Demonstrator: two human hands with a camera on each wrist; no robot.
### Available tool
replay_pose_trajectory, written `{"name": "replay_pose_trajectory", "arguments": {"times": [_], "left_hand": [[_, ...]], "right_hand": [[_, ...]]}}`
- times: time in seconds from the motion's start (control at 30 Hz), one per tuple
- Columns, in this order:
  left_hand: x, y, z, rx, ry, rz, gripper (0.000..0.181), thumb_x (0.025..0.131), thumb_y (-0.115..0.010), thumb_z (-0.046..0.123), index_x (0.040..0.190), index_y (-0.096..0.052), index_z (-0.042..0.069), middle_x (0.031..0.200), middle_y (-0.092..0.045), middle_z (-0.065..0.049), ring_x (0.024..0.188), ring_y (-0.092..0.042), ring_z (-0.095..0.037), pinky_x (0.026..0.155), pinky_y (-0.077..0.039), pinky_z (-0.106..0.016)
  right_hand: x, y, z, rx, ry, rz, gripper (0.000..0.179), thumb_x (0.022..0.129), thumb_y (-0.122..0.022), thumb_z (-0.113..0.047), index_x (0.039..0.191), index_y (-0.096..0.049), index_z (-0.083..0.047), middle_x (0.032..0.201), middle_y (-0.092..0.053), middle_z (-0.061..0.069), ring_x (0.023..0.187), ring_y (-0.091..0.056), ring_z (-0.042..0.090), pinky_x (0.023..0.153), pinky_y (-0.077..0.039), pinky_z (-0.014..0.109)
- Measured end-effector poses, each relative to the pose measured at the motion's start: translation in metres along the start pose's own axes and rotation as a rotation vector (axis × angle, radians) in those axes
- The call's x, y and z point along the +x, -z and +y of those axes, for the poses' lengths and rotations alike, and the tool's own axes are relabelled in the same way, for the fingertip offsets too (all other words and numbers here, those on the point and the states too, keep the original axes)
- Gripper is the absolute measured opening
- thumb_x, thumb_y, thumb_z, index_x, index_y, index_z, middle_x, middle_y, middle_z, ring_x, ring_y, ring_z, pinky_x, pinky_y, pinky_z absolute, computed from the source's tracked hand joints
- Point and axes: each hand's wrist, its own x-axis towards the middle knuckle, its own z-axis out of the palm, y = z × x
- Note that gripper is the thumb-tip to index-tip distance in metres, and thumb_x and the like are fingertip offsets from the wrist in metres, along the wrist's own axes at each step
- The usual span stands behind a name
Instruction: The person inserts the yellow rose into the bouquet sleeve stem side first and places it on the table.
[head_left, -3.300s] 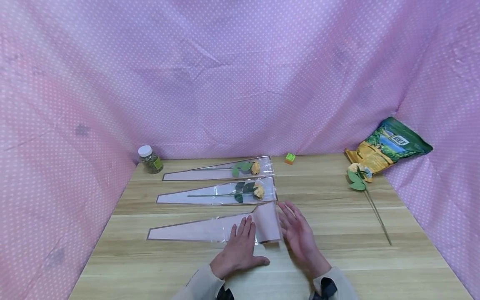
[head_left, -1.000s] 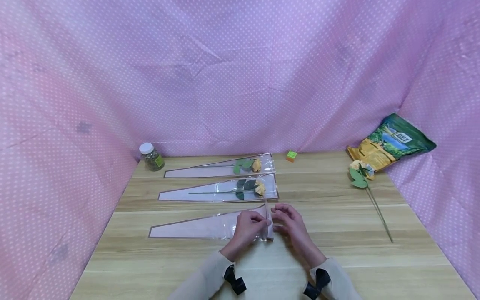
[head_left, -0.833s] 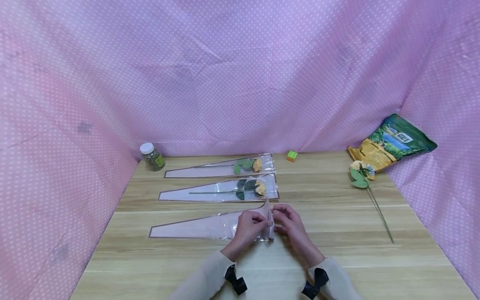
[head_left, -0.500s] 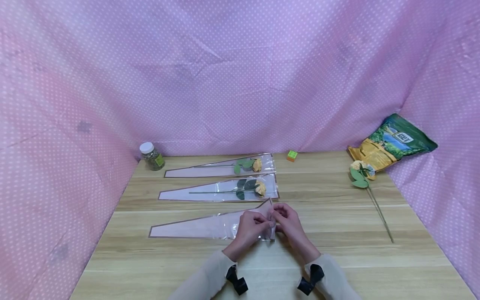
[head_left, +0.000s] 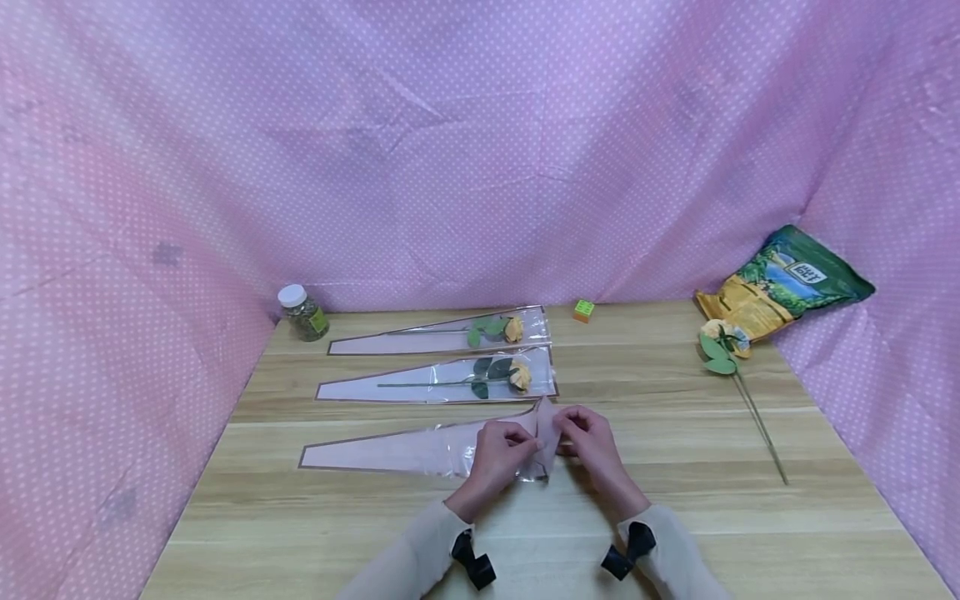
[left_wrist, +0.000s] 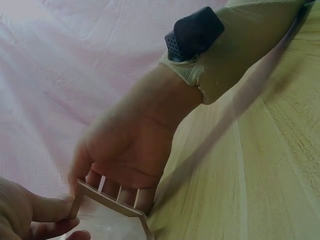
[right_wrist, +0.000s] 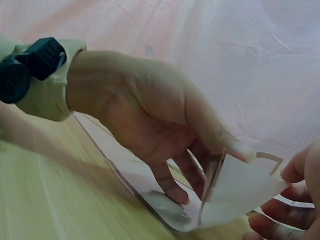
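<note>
A tapered flower sleeve (head_left: 375, 455) with a dark border lies nearest the person, its wide mouth bent up to the right. At that mouth, the left hand (head_left: 493, 462) pinches one layer between thumb and fingers. The right hand (head_left: 596, 454) pinches the edge of the raised flap; its fingertips on the sleeve (left_wrist: 107, 225) show at the lower left of the left wrist view along with the other hand. In the right wrist view, the layers of the sleeve (right_wrist: 242, 187) stand apart between the two hands. Inside this sleeve I see no flower.
Behind lie a middle sleeve (head_left: 348, 392) and a rear sleeve (head_left: 360, 347), each with a peach rose. A loose rose (head_left: 738, 392) lies at right by a green-yellow bag (head_left: 787, 279). A white-capped jar (head_left: 303, 317) and small green-orange cube (head_left: 583, 311) stand at the back.
At first the left hand lay flat on the sleeve and the right hand was beside it. Both hands now pinch its mouth, and the right hand has drawn the flap slightly rightward.
</note>
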Motion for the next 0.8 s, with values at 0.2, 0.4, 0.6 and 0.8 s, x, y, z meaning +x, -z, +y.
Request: {"name": "replay_pose_trajectory", "arguments": {"times": [0.2,0.4,0.6,0.8], "left_hand": [[0.000,-0.001,0.000,0.018,0.013,0.016,0.012,0.084,-0.075,0.013,0.076,-0.074,0.004,0.074,-0.072,-0.006,0.066,-0.056,-0.004,0.061,-0.046,-0.018],[0.000,-0.002,0.001,0.014,0.014,0.037,0.011,0.084,-0.073,0.010,0.075,-0.072,0.003,0.075,-0.070,-0.006,0.068,-0.055,-0.005,0.062,-0.045,-0.018],[0.000,-0.002,0.002,0.002,0.027,0.049,0.011,0.084,-0.071,0.010,0.076,-0.071,0.003,0.077,-0.068,-0.005,0.071,-0.054,-0.007,0.063,-0.044,-0.019],[0.001,-0.003,0.000,0.007,0.011,0.056,0.012,0.086,-0.070,0.010,0.076,-0.072,0.004,0.074,-0.067,-0.004,0.069,-0.053,-0.006,0.063,-0.043,-0.019]], "right_hand": [[0.003,0.008,0.001,-0.115,0.022,0.036,0.014,0.095,-0.060,-0.005,0.100,-0.065,0.007,0.086,-0.064,0.002,0.072,-0.062,0.009,0.059,-0.057,0.025],[0.005,0.014,0.002,-0.198,0.035,0.049,0.015,0.093,-0.063,-0.006,0.099,-0.067,0.007,0.077,-0.062,0.001,0.069,-0.058,0.010,0.053,-0.054,0.025],[0.009,0.019,0.004,-0.211,0.034,0.055,0.015,0.092,-0.065,-0.006,0.096,-0.067,0.007,0.070,-0.060,-0.002,0.057,-0.055,0.009,0.048,-0.050,0.023],[0.010,0.021,0.006,-0.219,0.055,0.057,0.013,0.089,-0.067,-0.005,0.093,-0.068,0.008,0.066,-0.058,-0.004,0.049,-0.052,0.009,0.045,-0.048,0.022]]}}
